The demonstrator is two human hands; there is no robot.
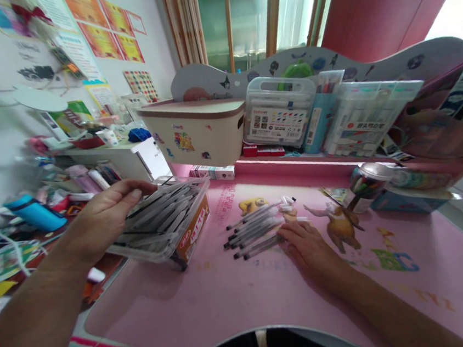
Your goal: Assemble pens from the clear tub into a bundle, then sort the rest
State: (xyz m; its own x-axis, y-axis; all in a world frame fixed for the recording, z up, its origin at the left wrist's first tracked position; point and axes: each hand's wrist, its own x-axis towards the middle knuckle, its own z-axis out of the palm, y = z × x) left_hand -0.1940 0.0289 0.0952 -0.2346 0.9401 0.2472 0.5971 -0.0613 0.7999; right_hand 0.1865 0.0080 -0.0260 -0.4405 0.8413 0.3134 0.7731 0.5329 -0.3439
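Note:
A clear plastic box (167, 252) full of grey pens (168, 205) stands at the left of the pink desk, a brown label on its side. My left hand (107, 217) is over the box's left part, thumb and fingers drawn together; what lies between the fingertips is hidden. Several clear-barrelled pens with black ends (254, 229) lie side by side in a loose bundle on the desk, right of the box. My right hand (302, 240) rests palm down at the bundle's right end, fingers stretched out and touching the pens.
Behind stands a shelf with a cream lidded bin (198, 138), a marker case (278, 113) and a clear pen box (368, 117). A jar of pens (367, 184) is at the desk's right rear. Clutter, including a blue cylinder (35, 213), lies to the left.

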